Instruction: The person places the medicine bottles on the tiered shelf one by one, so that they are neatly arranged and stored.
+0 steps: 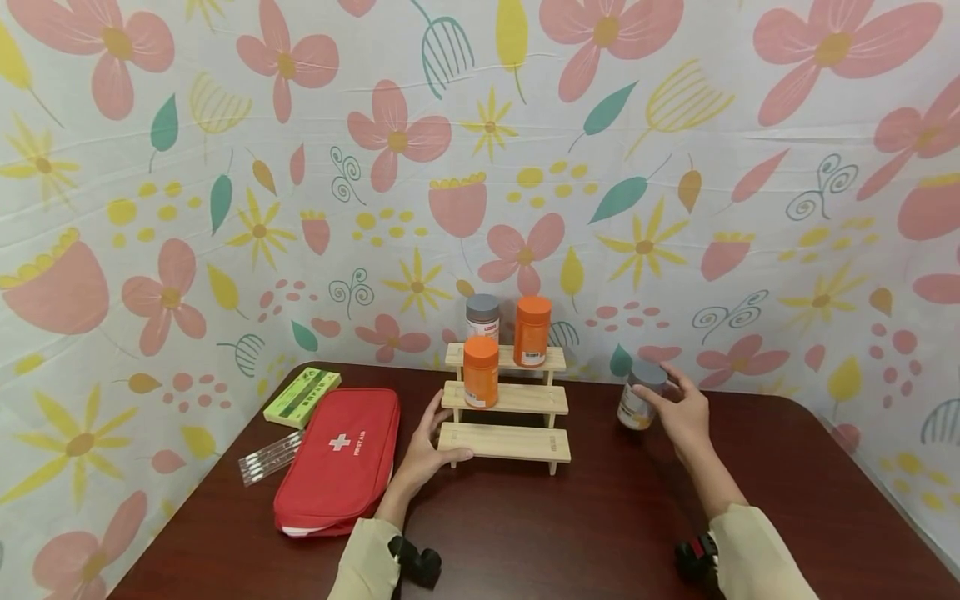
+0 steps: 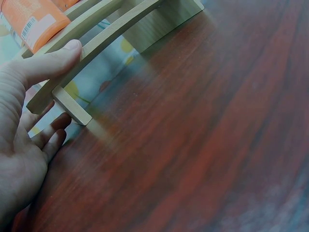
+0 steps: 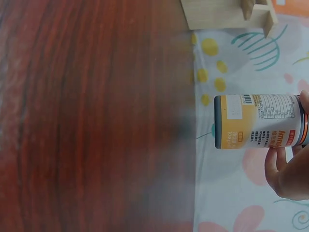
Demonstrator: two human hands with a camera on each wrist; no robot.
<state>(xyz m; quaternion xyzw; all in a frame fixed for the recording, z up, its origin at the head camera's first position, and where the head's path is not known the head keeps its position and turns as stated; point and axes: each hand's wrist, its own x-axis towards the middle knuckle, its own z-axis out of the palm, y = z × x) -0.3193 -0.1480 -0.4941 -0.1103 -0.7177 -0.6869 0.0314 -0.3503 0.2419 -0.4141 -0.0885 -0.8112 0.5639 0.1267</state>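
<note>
At the left end of a three-step wooden stand [image 1: 506, 442], my left hand [image 1: 422, 454] grips the lowest step, thumb over its front edge and fingers around its end. To the right of the stand, my right hand [image 1: 684, 415] holds a grey-lidded supplement bottle [image 1: 636, 410] by its lid. The right wrist view shows this bottle's white and yellow label [image 3: 260, 121] and grey base. An orange bottle [image 1: 481, 379] stands on the middle step. On the top step are another orange bottle [image 1: 532, 333] and a second grey-lidded bottle [image 1: 482, 315], partly hidden by the front orange one.
A red first aid pouch [image 1: 341, 458] lies left of my left hand. Beside it are a green and yellow box [image 1: 302, 397] and some clear-wrapped swabs [image 1: 270, 457]. A flower-patterned cloth [image 1: 480, 167] hangs behind the dark wooden table [image 1: 570, 533].
</note>
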